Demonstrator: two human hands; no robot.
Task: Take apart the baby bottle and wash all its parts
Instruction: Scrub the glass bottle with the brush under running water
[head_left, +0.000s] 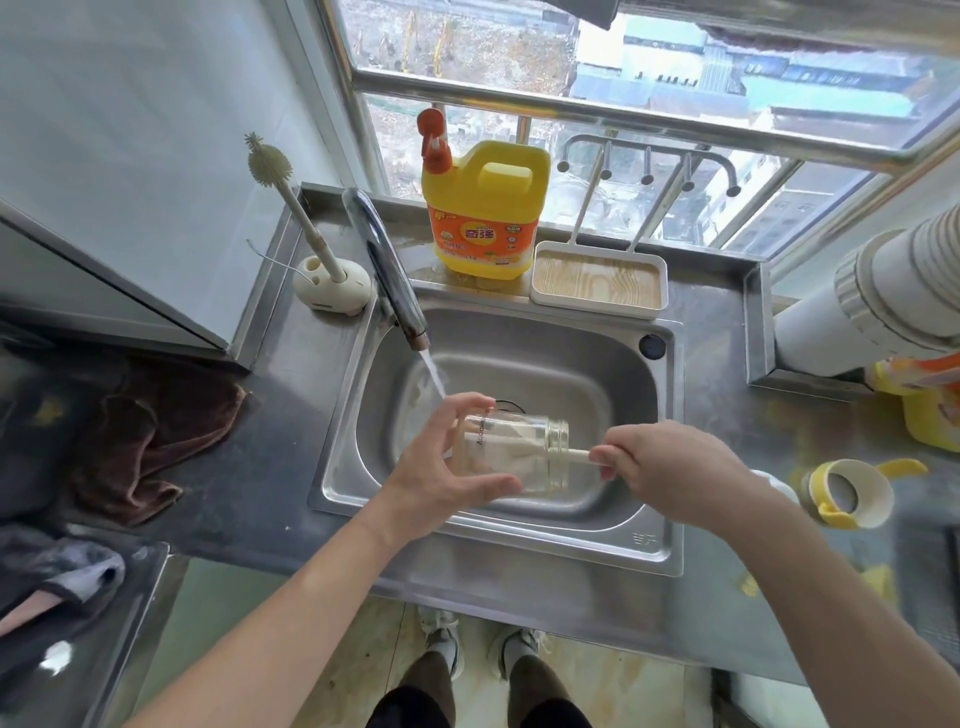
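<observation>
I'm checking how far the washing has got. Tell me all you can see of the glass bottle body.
The bottle body is clear, glass-like, with faint print and a threaded neck; cap and collar are off. It lies on its side above the sink, neck pointing right. The left hand grips its base end. A pale brush handle, held by the right hand, enters its mouth.

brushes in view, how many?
2: one brush held by the right hand, pushed into the glass bottle over the sink; one upright in its holder left of the faucet.
</observation>
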